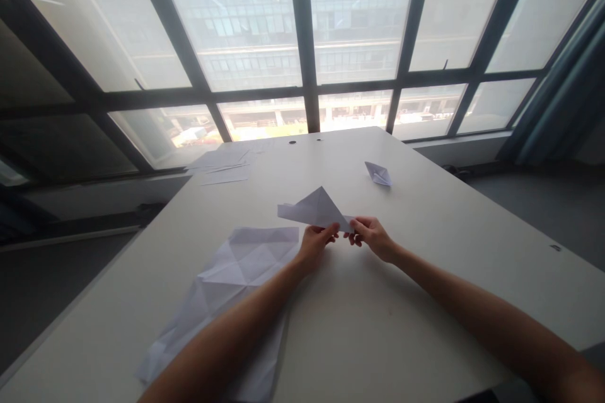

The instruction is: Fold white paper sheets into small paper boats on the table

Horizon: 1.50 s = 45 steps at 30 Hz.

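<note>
A folded sheet of white paper [316, 206], with a triangular peak and a strip along its lower edge, is held up over the white table [359, 315]. My left hand [319, 243] pinches its lower edge, thumb on the near face. At the right corner of the strip, my right hand [371, 237] grips the paper between thumb and fingers. Under and beside my left forearm lies a large creased sheet of paper [236, 264], partly hidden by the arm. Farther off to the right rests a small folded paper boat [378, 174].
Several flat paper sheets [222, 160] lie at the table's far left. Two small dark spots, one a round hole [292, 142], mark the far end. Large windows [250, 19] stand beyond the table, and a blue curtain [553, 94] hangs at the right.
</note>
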{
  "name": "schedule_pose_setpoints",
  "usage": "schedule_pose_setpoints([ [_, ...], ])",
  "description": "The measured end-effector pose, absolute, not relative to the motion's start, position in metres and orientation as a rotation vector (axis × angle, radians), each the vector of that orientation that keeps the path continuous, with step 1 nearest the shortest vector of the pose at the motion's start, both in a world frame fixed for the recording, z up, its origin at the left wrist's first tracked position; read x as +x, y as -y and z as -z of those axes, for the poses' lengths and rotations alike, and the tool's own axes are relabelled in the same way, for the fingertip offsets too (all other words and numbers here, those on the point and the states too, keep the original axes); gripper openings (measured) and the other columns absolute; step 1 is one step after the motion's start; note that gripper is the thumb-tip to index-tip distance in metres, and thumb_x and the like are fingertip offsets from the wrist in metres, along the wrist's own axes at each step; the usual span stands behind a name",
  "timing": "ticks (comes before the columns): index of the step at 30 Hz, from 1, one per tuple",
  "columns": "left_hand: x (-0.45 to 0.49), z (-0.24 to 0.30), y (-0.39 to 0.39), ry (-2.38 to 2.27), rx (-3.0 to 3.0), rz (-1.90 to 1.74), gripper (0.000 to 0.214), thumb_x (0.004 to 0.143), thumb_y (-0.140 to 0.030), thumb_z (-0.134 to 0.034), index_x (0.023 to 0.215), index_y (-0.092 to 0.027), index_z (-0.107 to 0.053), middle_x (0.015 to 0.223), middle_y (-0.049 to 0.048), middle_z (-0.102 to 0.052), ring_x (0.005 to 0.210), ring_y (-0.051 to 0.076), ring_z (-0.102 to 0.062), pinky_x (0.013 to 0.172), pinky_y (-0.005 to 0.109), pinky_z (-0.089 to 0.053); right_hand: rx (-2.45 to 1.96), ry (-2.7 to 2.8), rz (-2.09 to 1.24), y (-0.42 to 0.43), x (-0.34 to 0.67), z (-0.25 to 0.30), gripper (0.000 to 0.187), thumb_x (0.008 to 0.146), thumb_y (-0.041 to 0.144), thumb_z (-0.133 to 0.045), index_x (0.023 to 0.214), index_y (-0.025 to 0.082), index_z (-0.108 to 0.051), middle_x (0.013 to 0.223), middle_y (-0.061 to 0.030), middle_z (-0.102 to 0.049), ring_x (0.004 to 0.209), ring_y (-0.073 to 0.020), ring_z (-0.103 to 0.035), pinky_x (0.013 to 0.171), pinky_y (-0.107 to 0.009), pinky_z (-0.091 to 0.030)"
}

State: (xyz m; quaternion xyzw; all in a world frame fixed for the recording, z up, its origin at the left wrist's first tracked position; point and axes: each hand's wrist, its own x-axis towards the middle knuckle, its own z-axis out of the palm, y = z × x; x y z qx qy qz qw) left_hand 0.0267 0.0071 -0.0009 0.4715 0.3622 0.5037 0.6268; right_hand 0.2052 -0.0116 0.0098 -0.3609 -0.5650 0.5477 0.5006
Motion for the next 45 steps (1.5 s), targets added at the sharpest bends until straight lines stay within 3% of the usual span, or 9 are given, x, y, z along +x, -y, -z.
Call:
schedule_pose_setpoints([
  [7, 0.025, 0.003, -0.009, -0.8, 1.074, -1.14, 0.028, 0.067, -0.038, -0.082, 0.066, -0.012, -0.071, 0.063, 0.0048, -0.063, 0.059, 0.012, -0.051, 0.059, 0.026, -0.038, -0.832, 1.169, -1.562, 0.011, 0.204, -0.007, 0.036, 0.082, 0.048, -0.068, 0.1, 0.018, -0.059, 0.07, -0.0025, -0.064, 0.055, -0.0124, -0.056, 0.048, -0.023, -0.035],
  [11, 0.025, 0.004, -0.011, -0.824, 1.057, -1.145, 0.03, 0.066, -0.039, -0.083, 0.065, -0.011, -0.071, 0.062, 0.0052, -0.063, 0.059, 0.012, -0.052, 0.058, 0.026, -0.038, -0.899, 1.217, -1.274, 0.01, 0.201, -0.006, 0.036, 0.079, 0.045, -0.072, 0.1, 0.021, -0.056, 0.078, -0.0017, -0.064, 0.059, -0.0141, -0.059, 0.046, -0.023, -0.038],
  [16, 0.025, 0.004, -0.012, -0.869, 1.072, -1.168, 0.031, 0.066, -0.04, -0.082, 0.064, -0.011, -0.071, 0.06, 0.0047, -0.062, 0.059, 0.012, -0.052, 0.058, 0.025, -0.038, -0.95, 1.391, -0.807, 0.013, 0.195, -0.006, 0.026, 0.085, 0.043, -0.064, 0.083, 0.018, -0.068, 0.084, -0.0052, -0.063, 0.064, -0.0137, -0.056, 0.048, -0.024, -0.043],
  [19, 0.025, 0.003, -0.011, -0.864, 1.076, -1.175, 0.031, 0.066, -0.04, -0.082, 0.064, -0.011, -0.071, 0.06, 0.0045, -0.062, 0.058, 0.012, -0.052, 0.057, 0.025, -0.038, -0.999, 1.47, -0.709, 0.017, 0.194, -0.007, 0.03, 0.091, 0.042, -0.056, 0.083, 0.017, -0.072, 0.094, -0.0087, -0.064, 0.073, -0.0165, -0.058, 0.051, -0.025, -0.046],
  [26, 0.026, 0.004, -0.009, -0.867, 1.12, -1.209, 0.027, 0.067, -0.038, -0.082, 0.068, -0.012, -0.073, 0.062, 0.0043, -0.063, 0.059, 0.012, -0.052, 0.057, 0.025, -0.039, -0.947, 1.695, -0.617, 0.024, 0.194, -0.012, 0.027, 0.093, 0.036, -0.054, 0.086, 0.018, -0.072, 0.089, -0.007, -0.065, 0.078, -0.0171, -0.06, 0.059, -0.026, -0.048],
  [34, 0.026, 0.007, -0.011, -0.854, 1.128, -1.203, 0.028, 0.067, -0.038, -0.082, 0.067, -0.012, -0.073, 0.063, 0.0048, -0.063, 0.058, 0.012, -0.051, 0.057, 0.026, -0.039, -1.011, 1.66, -0.663, 0.02, 0.193, -0.009, 0.032, 0.095, 0.038, -0.05, 0.085, 0.017, -0.072, 0.083, -0.0057, -0.064, 0.072, -0.0154, -0.057, 0.055, -0.024, -0.044],
  [40, 0.025, 0.007, -0.011, -0.832, 1.14, -1.187, 0.028, 0.067, -0.038, -0.081, 0.072, -0.012, -0.074, 0.064, 0.0041, -0.064, 0.057, 0.012, -0.05, 0.056, 0.026, -0.038, -0.938, 1.443, -1.006, 0.009, 0.197, -0.002, 0.037, 0.09, 0.045, -0.055, 0.11, 0.017, -0.067, 0.089, -0.0068, -0.069, 0.072, -0.017, -0.06, 0.052, -0.026, -0.048],
  [45, 0.025, 0.006, -0.01, -0.854, 1.158, -1.18, 0.028, 0.067, -0.039, -0.081, 0.066, -0.013, -0.072, 0.062, 0.0038, -0.063, 0.057, 0.012, -0.051, 0.056, 0.026, -0.038, -0.947, 1.422, -0.978, 0.006, 0.201, 0.0, 0.032, 0.086, 0.046, -0.062, 0.092, 0.016, -0.069, 0.08, -0.0048, -0.067, 0.06, -0.0138, -0.055, 0.05, -0.026, -0.046],
])
